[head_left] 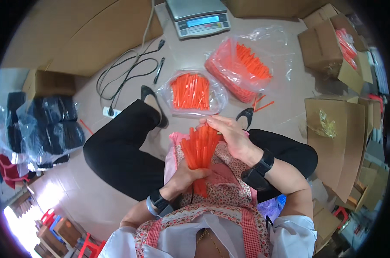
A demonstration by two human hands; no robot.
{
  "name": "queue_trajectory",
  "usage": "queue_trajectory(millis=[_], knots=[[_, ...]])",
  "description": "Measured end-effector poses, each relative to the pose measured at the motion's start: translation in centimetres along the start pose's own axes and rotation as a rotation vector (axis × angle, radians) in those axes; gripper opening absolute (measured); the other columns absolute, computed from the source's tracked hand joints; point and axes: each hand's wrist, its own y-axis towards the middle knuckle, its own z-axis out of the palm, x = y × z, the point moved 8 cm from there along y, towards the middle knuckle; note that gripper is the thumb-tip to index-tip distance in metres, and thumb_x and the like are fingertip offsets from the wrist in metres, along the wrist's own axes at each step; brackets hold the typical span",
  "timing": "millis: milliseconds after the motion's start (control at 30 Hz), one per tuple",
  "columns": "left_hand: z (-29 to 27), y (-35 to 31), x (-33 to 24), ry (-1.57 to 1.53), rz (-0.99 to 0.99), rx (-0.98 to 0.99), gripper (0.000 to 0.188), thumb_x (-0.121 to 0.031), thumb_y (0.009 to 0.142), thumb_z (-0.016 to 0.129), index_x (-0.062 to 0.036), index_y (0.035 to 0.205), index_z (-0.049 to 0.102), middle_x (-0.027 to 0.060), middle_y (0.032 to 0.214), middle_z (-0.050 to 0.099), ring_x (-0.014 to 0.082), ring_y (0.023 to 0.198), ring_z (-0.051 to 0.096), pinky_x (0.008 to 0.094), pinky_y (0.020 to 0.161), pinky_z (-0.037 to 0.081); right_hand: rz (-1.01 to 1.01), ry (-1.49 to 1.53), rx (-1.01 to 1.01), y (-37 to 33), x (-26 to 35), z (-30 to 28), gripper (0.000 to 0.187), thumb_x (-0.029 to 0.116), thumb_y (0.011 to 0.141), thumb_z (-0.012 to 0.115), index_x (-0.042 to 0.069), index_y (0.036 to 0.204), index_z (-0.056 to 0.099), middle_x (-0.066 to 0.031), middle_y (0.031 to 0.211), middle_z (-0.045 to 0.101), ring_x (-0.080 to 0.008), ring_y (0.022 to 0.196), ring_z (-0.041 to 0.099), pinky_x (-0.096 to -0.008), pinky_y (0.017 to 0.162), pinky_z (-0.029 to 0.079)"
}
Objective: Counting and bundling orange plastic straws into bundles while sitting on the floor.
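A bundle of slim orange-red plastic sticks (199, 144) stands roughly upright over my apron, its top ends fanned apart. My left hand (187, 175) wraps round its lower part, the thumb across the front. Against the bundle's upper ends at the right lies my right hand (231, 135), fingers stretched out over the tips. Its fingertips are partly hidden behind the sticks. Just beyond, on the floor, a clear plastic bag (223, 95) holds more such sticks in a neat row. Farther right, a larger pink-tinted bag (223, 64) is full of them.
A digital scale (203, 26) stands at the far side. Left of the bags lie a coiled cable (127, 77) and a black pen (159, 71). Loose sticks (263, 106) lie near my shoe. Cardboard boxes (332, 142) line the right; wrapped dark goods (48, 124) are stacked at left.
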Motion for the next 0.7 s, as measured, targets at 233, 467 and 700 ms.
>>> queue_trajectory(millis=[233,467,700], knots=[[-0.3,0.8,0.7,0.011,-0.111,0.026,0.023,-0.002,0.079,0.067,0.0004,0.100,0.057,0.0068,0.081,0.062,0.0148,0.071,0.062,0.0282,0.064,0.052,0.224,0.273,-0.269,0.7,0.5,-4.9,0.028,0.037,0.096,0.053,0.010,0.100,0.061,-0.0003,0.089,0.065,-0.0072,0.073,0.057,-0.0287,0.059,0.051],[-1.0,1.6,0.7,-0.206,-0.158,-0.034,0.031,-0.004,0.080,0.063,-0.0012,0.109,0.052,0.0089,0.089,0.061,0.0185,0.077,0.061,0.0314,0.070,0.052,0.323,-0.222,-0.562,4.4,-6.9,-30.8,0.028,0.033,0.096,0.051,0.007,0.089,0.060,-0.0046,0.071,0.065,-0.0110,0.052,0.057,-0.0261,0.045,0.048],[-3.4,2.7,-1.6,-0.250,-0.123,-0.275,0.032,0.001,0.081,0.058,0.0005,0.111,0.050,0.0112,0.092,0.062,0.0244,0.080,0.065,0.0367,0.071,0.055,0.310,-0.768,-0.927,7.7,-8.8,-45.9,0.035,0.034,0.084,0.059,0.001,0.088,0.066,-0.0149,0.076,0.069,-0.0228,0.068,0.068,-0.0366,0.056,0.054]])
